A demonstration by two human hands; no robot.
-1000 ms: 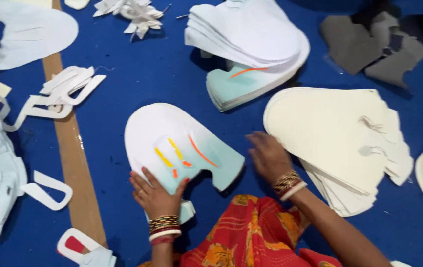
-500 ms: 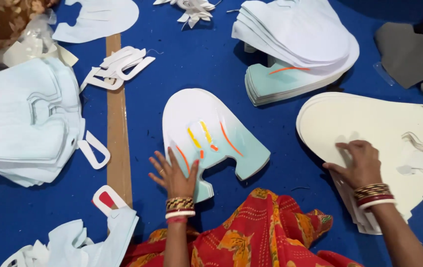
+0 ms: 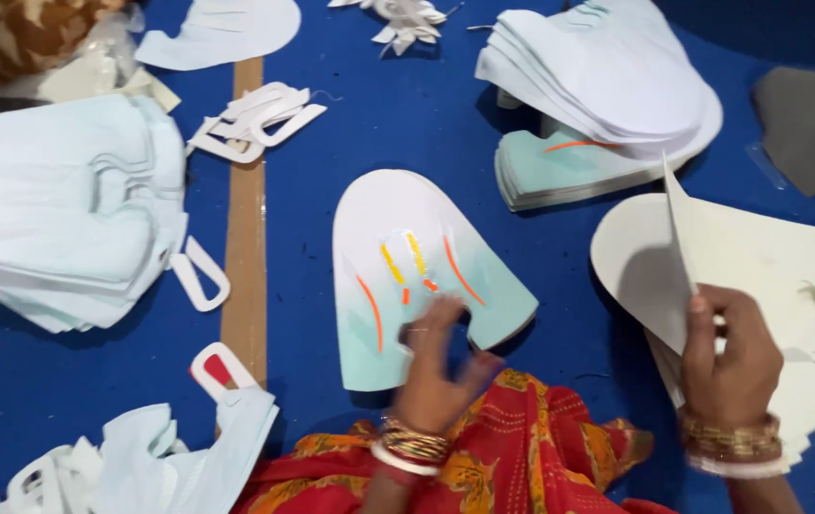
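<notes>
Both wrists carry stacked bangles: gold ones with a red and a white band on the left hand, gold and white on the right hand. The garment is red-orange with yellow print.

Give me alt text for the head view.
The right hand lifts a cream cut sheet off a cream stack, while the left hand rests on a white-and-teal shaped piece with orange and yellow stripes, on a blue surface.
</notes>
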